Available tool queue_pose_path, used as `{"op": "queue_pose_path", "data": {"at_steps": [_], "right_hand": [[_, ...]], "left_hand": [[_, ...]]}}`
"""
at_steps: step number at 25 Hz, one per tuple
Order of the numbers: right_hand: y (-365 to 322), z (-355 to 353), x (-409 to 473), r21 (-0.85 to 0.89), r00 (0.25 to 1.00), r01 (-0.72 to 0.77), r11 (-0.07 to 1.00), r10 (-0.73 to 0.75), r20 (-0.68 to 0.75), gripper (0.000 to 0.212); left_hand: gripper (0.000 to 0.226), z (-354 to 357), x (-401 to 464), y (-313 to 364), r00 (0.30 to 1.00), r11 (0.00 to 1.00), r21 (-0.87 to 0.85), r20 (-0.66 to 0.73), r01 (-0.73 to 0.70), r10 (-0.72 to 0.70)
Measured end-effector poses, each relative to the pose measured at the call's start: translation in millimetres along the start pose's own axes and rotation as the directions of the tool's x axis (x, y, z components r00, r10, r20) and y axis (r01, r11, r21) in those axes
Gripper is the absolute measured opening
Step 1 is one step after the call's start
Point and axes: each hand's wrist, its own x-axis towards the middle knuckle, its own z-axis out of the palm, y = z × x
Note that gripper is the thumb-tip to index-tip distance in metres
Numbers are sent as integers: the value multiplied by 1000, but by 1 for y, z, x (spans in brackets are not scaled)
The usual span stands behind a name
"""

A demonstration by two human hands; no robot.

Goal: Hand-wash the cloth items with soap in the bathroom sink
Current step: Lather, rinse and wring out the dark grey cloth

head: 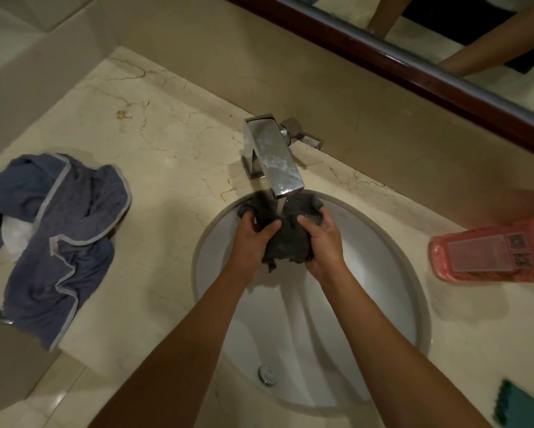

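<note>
- The marble table (154, 143) carries a white oval sink (395, 273) set into it, with a chrome faucet (272, 156) at its far rim running water
- A blue cloth with pale trim (58, 242) lies crumpled on the table well to the left of the sink, nearer the left arm; judging by that, it waits its turn
- A pink soap bottle (491, 251) lies on its side to the right, near the right arm; its label is too blurred to read
- The dark cloth (287, 239) is bunched over the basin, right under the stream
- The left hand (253, 239) and right hand (324, 242) both grip it, fingers curled round the wad from either side
</note>
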Motion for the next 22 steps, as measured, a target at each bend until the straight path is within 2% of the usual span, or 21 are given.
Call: {"op": "queue_pose_path", "data": {"at_steps": [4,6,9,12,15,16,18,22], "right_hand": [[4,16,0,-97,968,-104,990,79,-237,8],[5,22,4,-74,952,-138,988,112,-284,7],[4,24,5,-11,968,-146,989,140,-206,16],[-1,11,6,35,990,-128,991,125,63,30],[-6,-1,4,-58,947,-157,986,167,276,40],[-8,-2,2,-127,938,-162,979,193,289,38],[-10,-3,0,-228,954,-145,963,197,225,31],[-11,-4,6,-168,994,-82,982,92,52,12]], "left_hand": [[30,9,2,4,990,998,18,-127,-68,70],[23,13,3,5,983,997,34,-167,-73,78],[26,19,7,8,988,1000,11,-151,-15,17],[32,17,11,13,988,988,-112,-101,103,-114],[29,11,13,13,991,972,-192,-1,132,-135],[25,9,13,14,993,981,-151,11,121,-121],[15,8,13,15,996,995,-57,10,88,-87],[6,9,14,14,1000,998,57,-15,23,-22]]}}
